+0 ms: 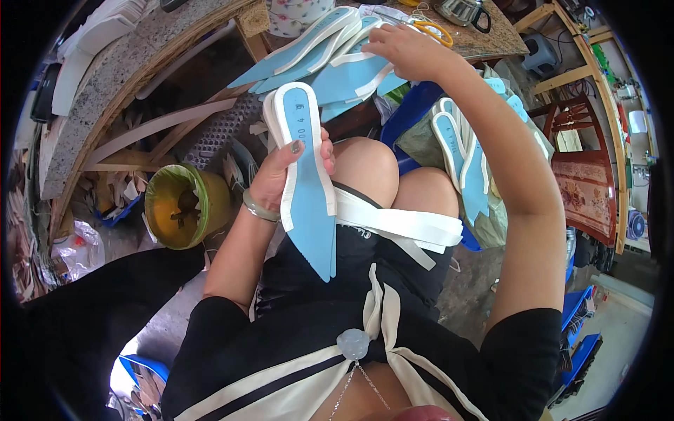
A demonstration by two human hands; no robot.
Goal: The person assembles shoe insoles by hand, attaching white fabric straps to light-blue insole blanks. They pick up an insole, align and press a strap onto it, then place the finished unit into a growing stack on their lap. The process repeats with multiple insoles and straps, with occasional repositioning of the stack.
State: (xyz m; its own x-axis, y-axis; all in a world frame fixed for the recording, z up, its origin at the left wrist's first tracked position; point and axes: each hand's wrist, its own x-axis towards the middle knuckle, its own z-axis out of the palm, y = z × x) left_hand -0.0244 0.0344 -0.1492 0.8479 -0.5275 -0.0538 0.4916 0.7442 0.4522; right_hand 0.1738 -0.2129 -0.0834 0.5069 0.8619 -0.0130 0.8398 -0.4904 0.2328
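Where blue insoles [337,59] pile: cluttered granite bench [105,84].

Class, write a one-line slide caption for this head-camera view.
Seated person's left hand holds a light-blue shoe insole over the lap while the right hand touches the insole stack on the table.

blue/white pointed insole [307,175] | upright, tip down, over lap | insole pile [337,59] on bench edge

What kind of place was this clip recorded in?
Probably a small shoemaking workshop: the left hand holds a pale blue insole, more insoles are stacked on the stone-topped bench, and yellow-handled scissors lie there.
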